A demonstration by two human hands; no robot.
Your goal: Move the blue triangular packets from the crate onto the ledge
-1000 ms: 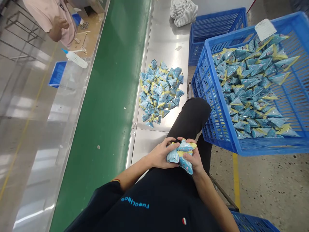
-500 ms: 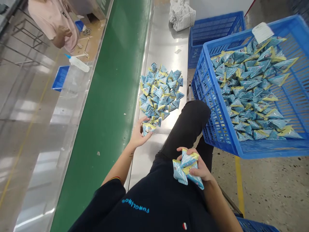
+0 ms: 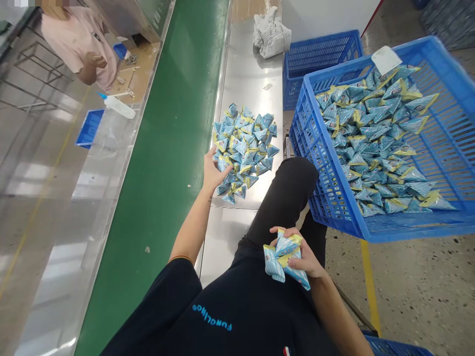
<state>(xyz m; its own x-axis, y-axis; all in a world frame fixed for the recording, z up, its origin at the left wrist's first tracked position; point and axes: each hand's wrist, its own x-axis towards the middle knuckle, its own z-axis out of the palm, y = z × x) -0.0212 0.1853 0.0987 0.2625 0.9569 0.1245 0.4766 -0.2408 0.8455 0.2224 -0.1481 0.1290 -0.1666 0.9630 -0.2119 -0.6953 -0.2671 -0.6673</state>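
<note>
a steel table (image 3: pixel 256 74) beside a green belt (image 3: pixel 166 148) carries a heap of packets (image 3: pixel 247 143), pale blue triangular pouches with yellow edges, tips pointing every way. the left hand (image 3: pixel 214 170), fingers loosely spread, touches the heap's near left edge. the right hand (image 3: pixel 302 254), over the lap, is closed around a bunch of pouches (image 3: pixel 284 257).
</note>
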